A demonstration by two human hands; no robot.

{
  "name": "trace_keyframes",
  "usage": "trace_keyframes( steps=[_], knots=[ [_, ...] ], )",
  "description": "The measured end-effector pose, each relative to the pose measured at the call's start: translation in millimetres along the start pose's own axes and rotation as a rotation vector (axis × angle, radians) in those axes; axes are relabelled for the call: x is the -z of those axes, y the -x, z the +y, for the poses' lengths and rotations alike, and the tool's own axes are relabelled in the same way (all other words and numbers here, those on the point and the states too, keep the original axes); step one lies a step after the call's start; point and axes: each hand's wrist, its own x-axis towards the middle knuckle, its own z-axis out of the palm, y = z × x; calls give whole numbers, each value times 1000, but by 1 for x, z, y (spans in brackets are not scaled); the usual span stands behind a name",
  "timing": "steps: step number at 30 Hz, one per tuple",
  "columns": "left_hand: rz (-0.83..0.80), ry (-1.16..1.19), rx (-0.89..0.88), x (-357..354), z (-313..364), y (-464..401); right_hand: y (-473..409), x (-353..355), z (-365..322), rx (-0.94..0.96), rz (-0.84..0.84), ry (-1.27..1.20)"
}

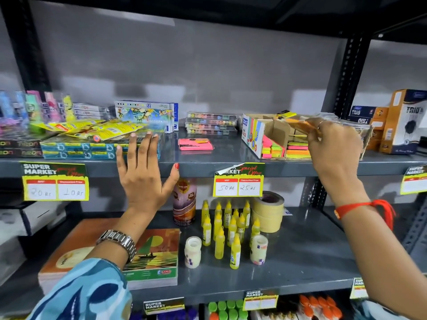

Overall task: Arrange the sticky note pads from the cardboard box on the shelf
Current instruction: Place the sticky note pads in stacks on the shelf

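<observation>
An open cardboard box [255, 132] lies on the upper shelf [221, 166] at the right, with several pink, green and orange sticky note pads [298, 150] stacked inside. My right hand [332, 146] is raised over the box and grips an orange sticky note pad in clear wrap [298, 123]. One pink sticky note pad [195, 144] lies flat on the shelf left of the box. My left hand [143, 172] hovers in front of the shelf edge, fingers spread, holding nothing.
Yellow packets and blue boxes [92, 139] fill the shelf's left. Crayon boxes [147, 115] and paint trays [211, 123] stand behind the pink pad. Trio boxes [402, 125] sit at the right. Glue bottles [225, 227], tape rolls [269, 211] and notebooks [152, 257] occupy the lower shelf.
</observation>
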Motion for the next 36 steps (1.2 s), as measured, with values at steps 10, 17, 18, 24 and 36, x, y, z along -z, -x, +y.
trace_keyframes(
  steps=[10,17,18,24,36],
  knots=[
    [-33,10,-6,5,0,-1,3,-14,-93,360,164,-203],
    [-43,-17,-11,4,0,-1,0,-28,-121,393,-322,33],
    [-39,-17,-14,4,0,0,-1,-31,-122,396,-388,40],
    [-6,3,-20,0,-2,0,-2,-32,-116,341,-576,-130],
    [25,15,-10,-1,0,1,8,-16,-21,5,-113,-182]
  ],
)
